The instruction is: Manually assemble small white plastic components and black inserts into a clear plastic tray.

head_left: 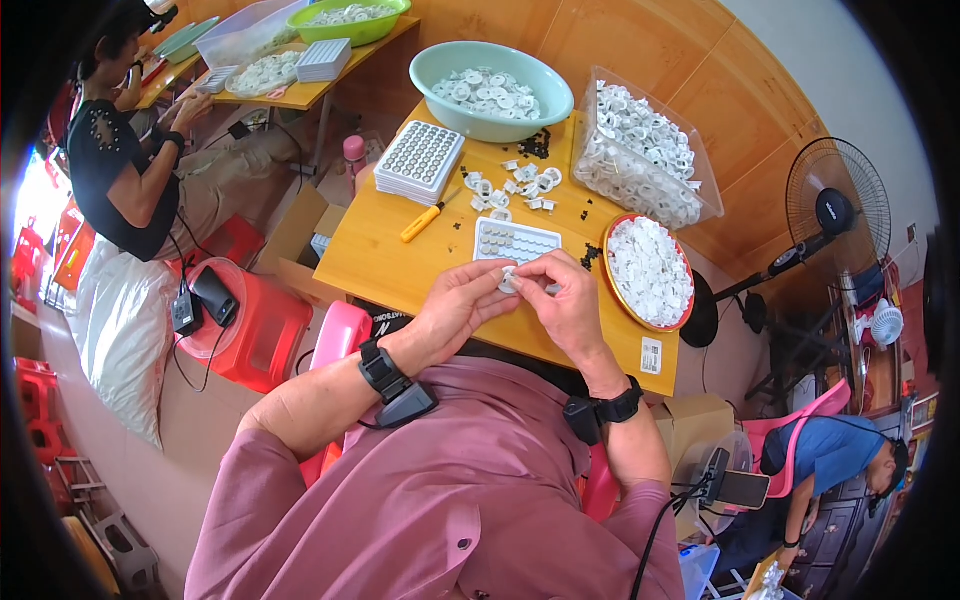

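Note:
My left hand (462, 305) and my right hand (565, 303) meet over the near edge of the table, both closed in a pinch. Between their fingertips is a small round white plastic part (508, 281), partly covered by the fingers. Just beyond the hands lies a white compartment tray (543, 243) with round silvery discs in some of its pockets. Loose white plastic parts (525, 183) are scattered farther back. To the left of these rests a yellow-handled screwdriver (422, 223). Small black pieces (590, 256) lie right of the tray.
A stack of filled white trays (418, 165), a pale green basin (430, 85), a clear bin (640, 150) and a red-rimmed bowl (690, 300) stand on the table (375, 250). A fan (835, 215) is at right. One person (120, 170) sits left, another (835, 460) lower right.

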A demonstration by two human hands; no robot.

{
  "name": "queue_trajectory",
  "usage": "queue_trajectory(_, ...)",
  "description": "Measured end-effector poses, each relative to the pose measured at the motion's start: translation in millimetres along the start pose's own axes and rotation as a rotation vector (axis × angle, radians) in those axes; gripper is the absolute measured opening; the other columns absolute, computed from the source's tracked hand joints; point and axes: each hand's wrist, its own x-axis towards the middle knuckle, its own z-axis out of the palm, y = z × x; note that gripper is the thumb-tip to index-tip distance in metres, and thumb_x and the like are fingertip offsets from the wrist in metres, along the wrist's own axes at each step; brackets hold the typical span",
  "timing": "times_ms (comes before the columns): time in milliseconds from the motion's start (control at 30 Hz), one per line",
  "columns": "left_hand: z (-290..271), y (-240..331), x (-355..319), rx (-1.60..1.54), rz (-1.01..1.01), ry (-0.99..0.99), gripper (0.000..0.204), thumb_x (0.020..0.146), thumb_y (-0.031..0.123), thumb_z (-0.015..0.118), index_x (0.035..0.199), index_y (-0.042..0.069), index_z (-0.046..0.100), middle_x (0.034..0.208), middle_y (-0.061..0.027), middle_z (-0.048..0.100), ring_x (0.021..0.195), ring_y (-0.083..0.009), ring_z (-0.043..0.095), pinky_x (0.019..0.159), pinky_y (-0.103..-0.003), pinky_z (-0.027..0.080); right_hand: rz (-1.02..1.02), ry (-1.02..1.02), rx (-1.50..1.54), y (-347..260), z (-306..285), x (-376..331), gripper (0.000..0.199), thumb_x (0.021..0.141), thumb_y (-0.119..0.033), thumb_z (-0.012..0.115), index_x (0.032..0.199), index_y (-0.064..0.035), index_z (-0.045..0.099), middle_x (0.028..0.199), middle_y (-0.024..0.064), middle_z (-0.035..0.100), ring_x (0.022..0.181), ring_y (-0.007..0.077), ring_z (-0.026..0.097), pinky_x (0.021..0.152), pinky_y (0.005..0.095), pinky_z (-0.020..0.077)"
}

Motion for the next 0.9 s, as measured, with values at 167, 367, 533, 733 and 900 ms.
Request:
queue_trajectory(167,3.7,-2.6,1.0,0.178,0.041,0.028,0.030,0.104,0.013,0.054,0.128,-0.005,0.055,0.125,-0.0124,0.062,0.111,-0.0173,0.064,0.101,-0.035,0.053,-0.163,0.032,-0.205,5.8,2.6,-2.2,0.011,0.081,-0.005,0.074,0.091,-0.0033,0.070,0.084,0.0090,0.066,0.075,0.0230,0.066,0.065,0.0318,0.0515)
queue_trajectory(367,3.6,-2.1,-0.1,0.409,0.168,-0.001,0.027,0.104,0.014,0.054,0.126,-0.003,0.055,0.116,-0.0102,0.065,0.106,-0.0147,0.065,0.096,-0.031,0.056,0.141,-0.052,0.191,2.7,-3.7,1.5,0.015,0.086,-0.006,0.073,0.099,-0.0006,0.068,0.083,0.0062,0.070,0.074,0.0118,0.067,0.066,0.0258,0.0521)
queue_trajectory(533,4.1,-4.4,1.2,0.474,0.255,-0.037,0.021,0.105,0.014,0.053,0.119,-0.001,0.052,0.111,-0.0138,0.067,0.100,-0.0158,0.067,0.090,-0.030,0.058,0.282,-0.177,0.400,16.0,-11.0,2.9,0.015,0.088,-0.007,0.071,0.100,0.0027,0.070,0.088,0.0055,0.073,0.077,0.0073,0.067,0.070,0.0227,0.0535)
queue_trajectory(733,3.6,-1.3,0.3,0.544,0.227,-0.040,0.019,0.105,0.012,0.052,0.119,-0.002,0.050,0.108,-0.0105,0.067,0.102,-0.0129,0.065,0.091,-0.031,0.057,0.245,-0.147,0.301,12.0,-7.8,2.1,0.012,0.087,-0.007,0.070,0.095,0.0025,0.071,0.084,0.0069,0.074,0.074,0.0086,0.068,0.069,0.0238,0.0538)
queue_trajectory(900,-1.7,-3.2,0.7,0.594,0.245,-0.035,0.015,0.104,0.009,0.052,0.115,-0.002,0.050,0.104,-0.0106,0.067,0.098,-0.0130,0.065,0.091,-0.031,0.057,0.165,-0.104,0.176,11.4,0.9,-2.7,0.015,0.084,-0.006,0.069,0.095,0.0018,0.071,0.080,0.0083,0.075,0.071,0.0108,0.069,0.067,0.0253,0.0543)
